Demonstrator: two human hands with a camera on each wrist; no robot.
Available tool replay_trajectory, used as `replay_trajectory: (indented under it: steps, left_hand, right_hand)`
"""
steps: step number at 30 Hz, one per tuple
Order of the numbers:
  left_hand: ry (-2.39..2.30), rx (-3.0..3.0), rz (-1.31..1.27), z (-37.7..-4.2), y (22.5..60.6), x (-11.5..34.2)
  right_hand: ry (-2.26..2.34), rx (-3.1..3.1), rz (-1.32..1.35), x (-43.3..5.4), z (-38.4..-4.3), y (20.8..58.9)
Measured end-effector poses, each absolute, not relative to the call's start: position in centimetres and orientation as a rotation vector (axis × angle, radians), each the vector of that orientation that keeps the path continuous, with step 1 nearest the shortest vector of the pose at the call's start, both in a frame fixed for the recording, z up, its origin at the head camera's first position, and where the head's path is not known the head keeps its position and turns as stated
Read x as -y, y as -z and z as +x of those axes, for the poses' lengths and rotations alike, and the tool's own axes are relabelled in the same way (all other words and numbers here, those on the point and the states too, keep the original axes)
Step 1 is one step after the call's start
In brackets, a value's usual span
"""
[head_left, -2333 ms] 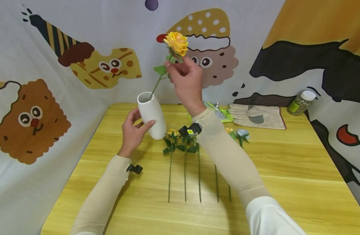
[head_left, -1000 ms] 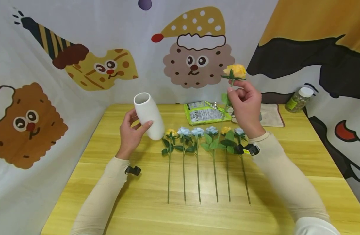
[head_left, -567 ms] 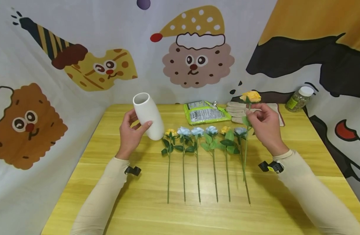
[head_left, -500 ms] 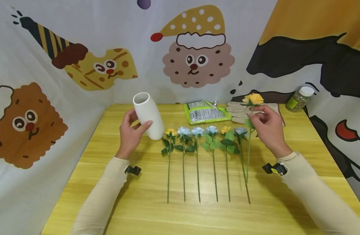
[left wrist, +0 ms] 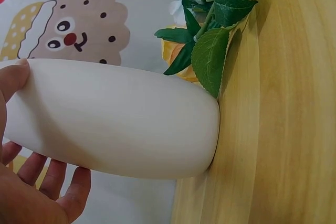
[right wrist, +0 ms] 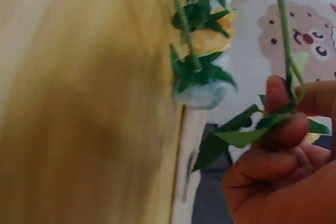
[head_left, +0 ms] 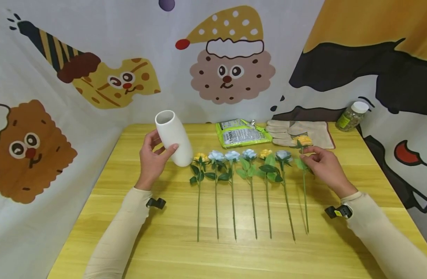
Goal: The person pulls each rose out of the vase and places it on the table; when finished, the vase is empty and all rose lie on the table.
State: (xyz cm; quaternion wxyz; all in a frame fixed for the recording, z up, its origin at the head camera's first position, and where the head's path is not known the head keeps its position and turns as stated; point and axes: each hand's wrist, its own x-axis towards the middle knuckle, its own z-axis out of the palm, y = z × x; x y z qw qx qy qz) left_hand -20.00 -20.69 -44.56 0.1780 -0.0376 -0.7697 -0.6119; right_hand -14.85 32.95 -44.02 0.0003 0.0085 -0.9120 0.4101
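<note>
My left hand (head_left: 152, 161) grips a white vase (head_left: 174, 139), thumb on the near side and fingers behind. The vase leans a little to the left, its open mouth up, and in the left wrist view its base is right at the tabletop. My right hand (head_left: 323, 168) pinches a yellow rose (head_left: 302, 140) by the stem just under its bloom. Its stem (head_left: 305, 201) slants down low over the table, right of a row of roses. In that row lie a yellow rose (head_left: 201, 157), several blue roses (head_left: 232, 155) and another yellow rose (head_left: 265, 154), stems toward me.
Behind the row lie a green and white packet (head_left: 243, 135) with a metal clip (head_left: 251, 123) and a pale work glove (head_left: 318, 131). A white-lidded jar (head_left: 351, 118) stands at the back right corner. A printed cloth (head_left: 129, 31) hangs behind the wooden table (head_left: 157, 240).
The yellow rose's stem came out of the vase's mouth. My right hand carried it right and down to the row's right end. My left hand stays on the vase.
</note>
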Motion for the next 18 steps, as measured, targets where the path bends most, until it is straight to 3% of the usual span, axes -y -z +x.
replay_trajectory:
  steps: [18]
  left_hand:
    - [1.730, 2.205, -0.131, -19.0, 43.3, 20.0]
  right_hand:
    - [-1.470, 3.105, -0.048, -35.1, -14.7, 47.3]
